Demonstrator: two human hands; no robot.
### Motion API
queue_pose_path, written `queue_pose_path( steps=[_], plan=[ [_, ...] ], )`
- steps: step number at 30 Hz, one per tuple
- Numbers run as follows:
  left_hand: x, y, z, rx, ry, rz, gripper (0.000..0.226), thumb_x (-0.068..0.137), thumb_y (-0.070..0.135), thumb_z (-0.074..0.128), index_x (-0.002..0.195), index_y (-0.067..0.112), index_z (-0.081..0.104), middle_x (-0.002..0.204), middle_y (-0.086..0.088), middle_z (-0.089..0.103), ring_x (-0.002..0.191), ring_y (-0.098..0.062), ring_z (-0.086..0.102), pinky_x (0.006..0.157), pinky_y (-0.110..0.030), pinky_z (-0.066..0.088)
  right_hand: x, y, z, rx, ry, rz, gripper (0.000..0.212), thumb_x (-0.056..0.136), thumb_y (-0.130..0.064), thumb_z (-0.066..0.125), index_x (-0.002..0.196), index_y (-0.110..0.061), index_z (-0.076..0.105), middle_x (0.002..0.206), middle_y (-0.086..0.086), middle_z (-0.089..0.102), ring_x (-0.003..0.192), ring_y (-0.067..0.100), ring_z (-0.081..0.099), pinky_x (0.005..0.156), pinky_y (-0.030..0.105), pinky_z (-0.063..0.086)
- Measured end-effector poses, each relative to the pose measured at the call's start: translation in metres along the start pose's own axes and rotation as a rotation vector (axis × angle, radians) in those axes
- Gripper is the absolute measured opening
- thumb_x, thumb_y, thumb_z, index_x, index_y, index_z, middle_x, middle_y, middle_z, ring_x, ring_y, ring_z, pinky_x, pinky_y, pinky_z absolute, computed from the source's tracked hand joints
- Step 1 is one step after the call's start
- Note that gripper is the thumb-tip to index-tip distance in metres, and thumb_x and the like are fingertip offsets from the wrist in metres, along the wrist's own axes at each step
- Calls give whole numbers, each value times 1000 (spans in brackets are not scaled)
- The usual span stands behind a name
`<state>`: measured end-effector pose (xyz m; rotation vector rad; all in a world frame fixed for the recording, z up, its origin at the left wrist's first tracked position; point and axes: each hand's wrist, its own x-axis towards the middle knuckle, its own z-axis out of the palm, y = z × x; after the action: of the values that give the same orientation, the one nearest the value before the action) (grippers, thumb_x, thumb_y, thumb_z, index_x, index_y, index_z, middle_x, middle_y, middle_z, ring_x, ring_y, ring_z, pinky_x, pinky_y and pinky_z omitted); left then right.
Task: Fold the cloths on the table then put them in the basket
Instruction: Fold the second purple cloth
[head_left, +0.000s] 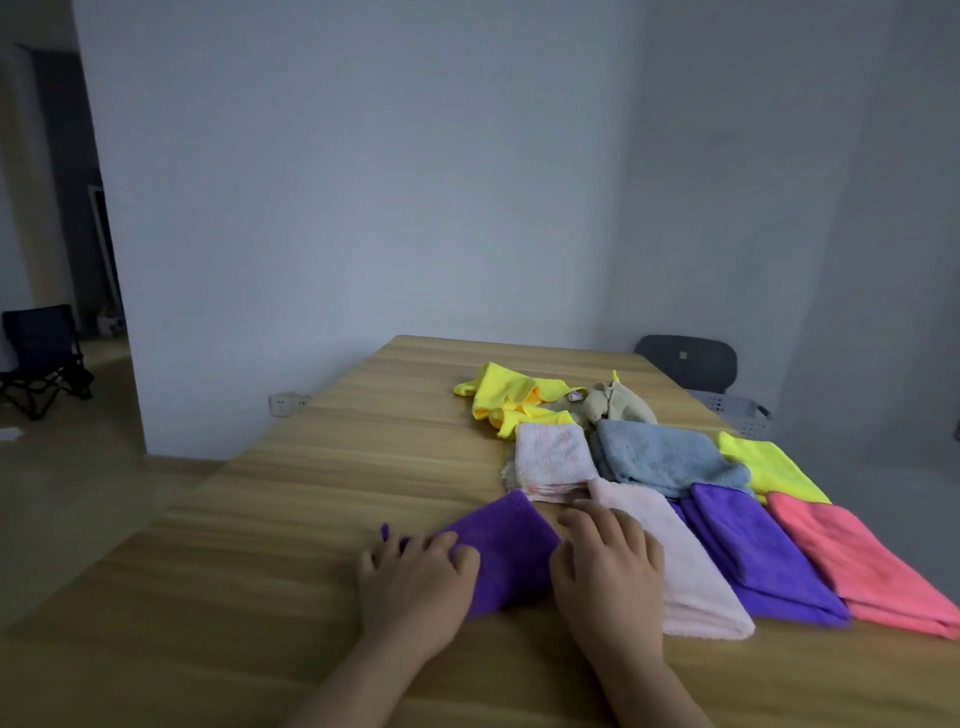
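— Where are the hands?

— Nearest the camera, both on the purple cloth (511, 551), which lies folded on the wooden worktop (260, 519). The left hand (415, 577) sits on its left edge with fingers bent; whether they pinch the fabric I cannot tell. The right hand (608, 566) lies flat, fingers spread wide, across the cloth's right edge and onto the pale pink cloth (691, 582) beside it.

— And right of that?

— A second purple cloth (753, 556), then a coral cloth (862, 566), each folded and touching its neighbour.

— Further back?

— A whitish cloth (553, 460), a blue cloth (665, 457) and a lime-yellow cloth (769, 467), folded, in a row. Behind them a yellow cloth (509, 397) and a beige cloth (618, 402) lie crumpled.

— The basket?

— The basket (737, 410) is past the worktop's far right corner, pale and perforated, by a dark chair (685, 361). Its inside is hidden from here.
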<state>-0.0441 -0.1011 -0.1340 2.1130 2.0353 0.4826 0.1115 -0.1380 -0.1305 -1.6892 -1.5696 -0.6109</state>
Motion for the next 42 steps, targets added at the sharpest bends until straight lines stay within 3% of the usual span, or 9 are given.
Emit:
queue_pose_path(
  steps=[4,8,10,13,21,30,33,36,42],
  plan=[
    [-8,28,-14,87,-125,69,56,93,53,14,116,31,60,128,-3,55,122,-24,40,102,-46,23,-8,37,-26,-19,101,29,30,71,-22,40,76,-15,69,83,1,70,74,29,65,70,36,43],
    [-13,46,-9,110,67,387,36,95,46,29,124,37,49,132,4,41,128,-20,31,102,-35,25,-20,73,-46,-46,-10,181,15,70,-11,58,78,-13,71,80,4,71,78,32,66,69,40,47],
    [-15,53,4,59,-56,562,40,98,39,30,137,38,36,151,10,23,142,-15,10,113,-34,14,-21,83,-49,-84,-196,284,15,81,-15,63,94,-19,69,97,-1,70,98,28,61,79,37,40],
    [-13,61,22,108,-179,470,47,100,38,19,147,37,17,157,12,8,145,-13,-3,117,-40,-2,-22,92,-41,-97,-292,268,27,94,-39,41,115,-34,58,121,-16,58,115,13,48,88,28,33],
    [-14,103,43,51,67,125,47,98,37,22,144,25,26,155,2,22,146,-22,3,113,-56,-5,-24,87,-32,-83,-290,266,31,94,-38,38,118,-33,57,124,-15,55,114,17,47,89,30,34],
    [-10,106,43,-254,116,276,42,96,25,35,137,30,31,134,16,50,128,-2,40,117,-43,-6,-26,88,-33,-75,-286,243,30,93,-34,39,118,-32,57,124,-13,55,113,18,46,88,30,34],
    [-17,99,41,-391,176,357,37,96,20,40,132,28,42,135,14,49,128,-4,40,118,-41,11,-24,82,-41,-87,-263,236,23,88,-28,54,109,-27,64,114,-8,62,105,22,54,84,34,40],
    [-18,85,35,-469,364,506,35,88,10,55,122,19,57,123,3,60,117,-16,52,103,-38,37,-22,78,-46,-30,-167,223,27,54,-8,85,76,-16,72,79,1,70,70,30,64,58,39,49],
    [22,28,24,-299,414,352,42,85,6,58,125,19,56,123,-3,61,114,-25,54,97,-38,36,-4,53,-44,28,-75,67,30,53,-6,86,75,-20,72,79,-4,70,70,22,66,59,35,51]
  ],
)
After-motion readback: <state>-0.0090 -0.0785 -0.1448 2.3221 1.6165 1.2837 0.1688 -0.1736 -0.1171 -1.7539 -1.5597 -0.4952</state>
